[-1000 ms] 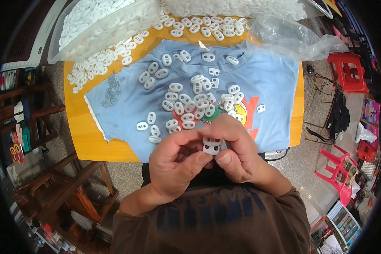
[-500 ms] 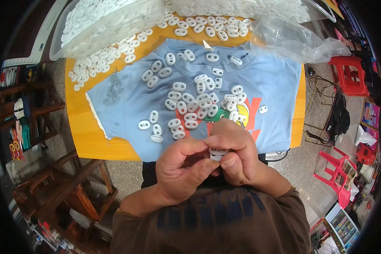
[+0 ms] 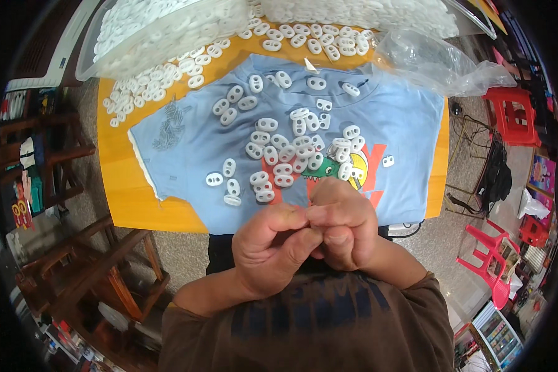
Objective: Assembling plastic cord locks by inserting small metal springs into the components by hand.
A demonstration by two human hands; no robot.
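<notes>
Meeting at the fingertips, the bare left hand [image 3: 270,248] and bare right hand [image 3: 348,224] have their fingers closed; I cannot tell what they grip, if anything. Two-holed, oval white plastic pieces [image 3: 266,124] lie scattered and clustered on a light-blue printed fabric T-shirt [image 3: 409,136]. Beyond it, a translucent plastic tub [image 3: 88,67] holds heaped white pieces, as does a second translucent plastic tub [image 3: 366,22], near a crumpled clear plastic bag [image 3: 428,62]
</notes>
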